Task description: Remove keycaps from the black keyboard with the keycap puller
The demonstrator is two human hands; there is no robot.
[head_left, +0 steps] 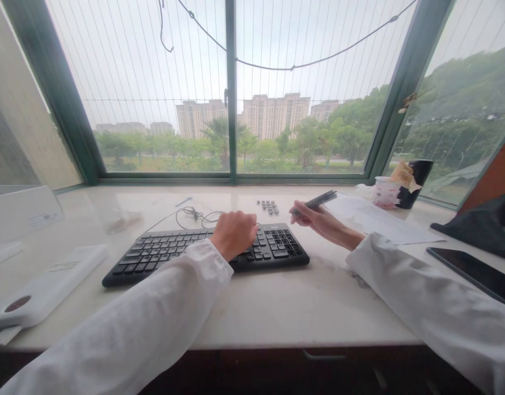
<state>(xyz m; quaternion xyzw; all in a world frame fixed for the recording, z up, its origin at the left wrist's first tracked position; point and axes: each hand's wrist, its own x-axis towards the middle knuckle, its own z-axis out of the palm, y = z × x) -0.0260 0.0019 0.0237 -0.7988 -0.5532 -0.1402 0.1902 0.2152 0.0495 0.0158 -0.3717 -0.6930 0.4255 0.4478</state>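
Observation:
My left hand (pixel 234 236) rests curled on the right part of a black computer keyboard (pixel 162 255), with its fingertips hidden from view. My right hand (pixel 322 222) is raised just beyond the keyboard's right end, pinching a slim black pen (pixel 314 201) between thumb and fingers. White sleeves cover both forearms. The keyboard lies on a pale marble counter (pixel 302 307).
Beyond the keyboard lie a small black keypad (pixel 269 207) and a tangled black cable (pixel 195 216). To the right are a paper sheet (pixel 380 219), a white cup (pixel 386 192), a black mug (pixel 413 184) and a black tablet (pixel 475 274). A white flat device (pixel 46 285) lies left.

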